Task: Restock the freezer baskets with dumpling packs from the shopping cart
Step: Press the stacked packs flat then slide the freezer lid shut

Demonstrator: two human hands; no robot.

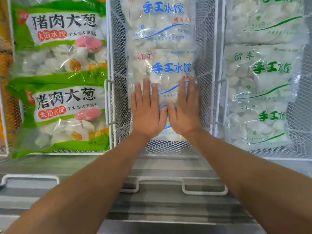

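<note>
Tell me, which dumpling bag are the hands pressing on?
The blue-lettered bag nearest in the middle basket. Both hands, left and right, lie flat on it; the others go untouched.

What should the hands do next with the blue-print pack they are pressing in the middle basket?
Probably lift both hands off and go back for another pack. The left hand and right hand lie flat, fingers straight, on the blue-print pack, which already lies inside the middle basket with mesh showing on either side.
</note>
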